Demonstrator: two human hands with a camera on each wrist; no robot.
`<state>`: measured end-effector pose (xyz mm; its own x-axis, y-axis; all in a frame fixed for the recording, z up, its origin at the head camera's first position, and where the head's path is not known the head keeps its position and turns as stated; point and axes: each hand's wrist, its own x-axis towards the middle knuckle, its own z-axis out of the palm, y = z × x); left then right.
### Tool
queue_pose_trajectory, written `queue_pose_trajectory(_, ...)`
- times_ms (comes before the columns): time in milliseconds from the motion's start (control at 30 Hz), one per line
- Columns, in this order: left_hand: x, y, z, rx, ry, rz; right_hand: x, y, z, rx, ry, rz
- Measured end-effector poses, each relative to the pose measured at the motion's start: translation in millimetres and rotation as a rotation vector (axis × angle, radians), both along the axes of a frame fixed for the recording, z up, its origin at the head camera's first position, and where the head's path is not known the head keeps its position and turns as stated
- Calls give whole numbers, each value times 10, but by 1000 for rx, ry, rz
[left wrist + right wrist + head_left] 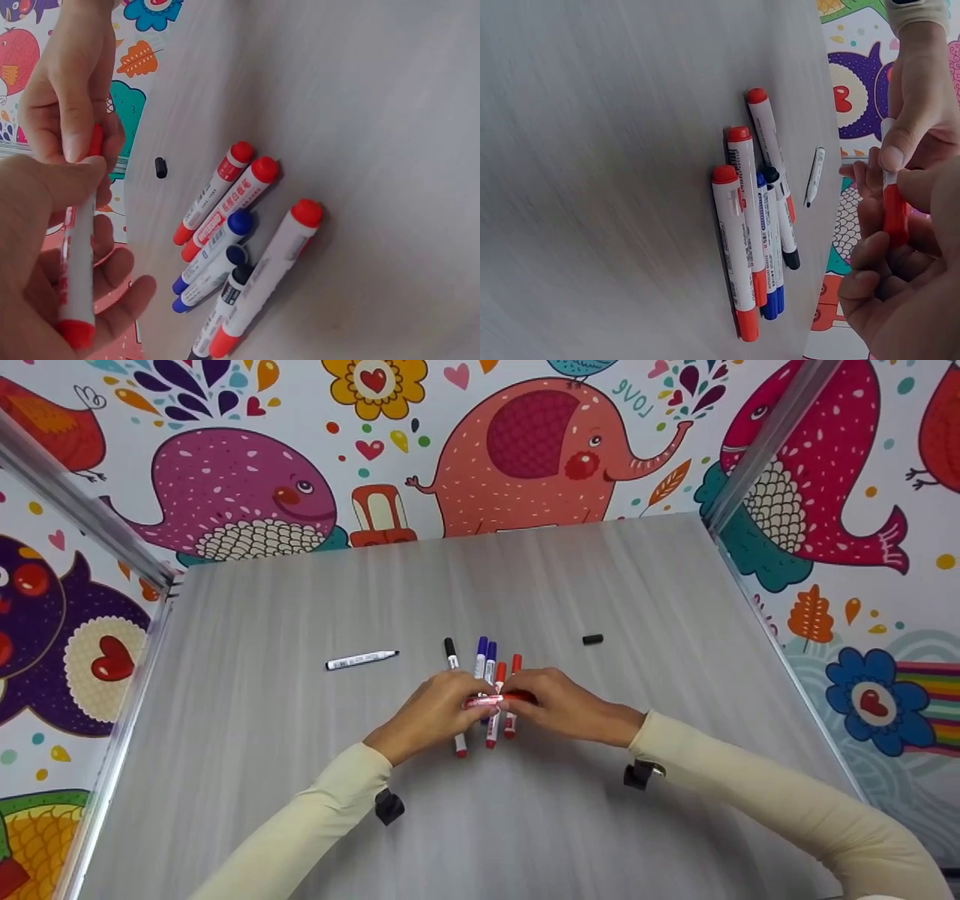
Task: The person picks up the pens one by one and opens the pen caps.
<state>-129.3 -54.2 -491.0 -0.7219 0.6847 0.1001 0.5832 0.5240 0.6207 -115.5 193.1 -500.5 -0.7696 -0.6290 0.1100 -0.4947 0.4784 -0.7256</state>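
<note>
My left hand (442, 705) and right hand (564, 706) meet over a group of markers, both on one red marker (77, 262). The left hand grips its white barrel with thumb and curled fingers. At the other end, the right hand pinches the red cap (895, 214). Whether the cap sits fully on is hidden by the fingers. Beneath the hands lie several capped whiteboard markers: red ones (735, 247), blue ones (217, 251) and a black one (450, 651), close side by side.
An uncapped black marker (362, 660) lies left of the group, its dark tip toward the right. A loose black cap (592, 639) is on the grey table (465, 585) beyond the right hand. Cartoon-printed panels (525, 450) border the table at the back and sides.
</note>
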Motion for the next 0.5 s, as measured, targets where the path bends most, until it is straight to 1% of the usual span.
queue_pose_trajectory(167,21,-11,15,14,68,-15,-17,1,13,9,-41,12)
queue_pose_trajectory(333,56,-28,53,11,128,-18,-18,2,40,-24,-85,19)
queue_pose_trajectory(500,99,-45,69,46,153,1,-12,4,62,-63,-68,31)
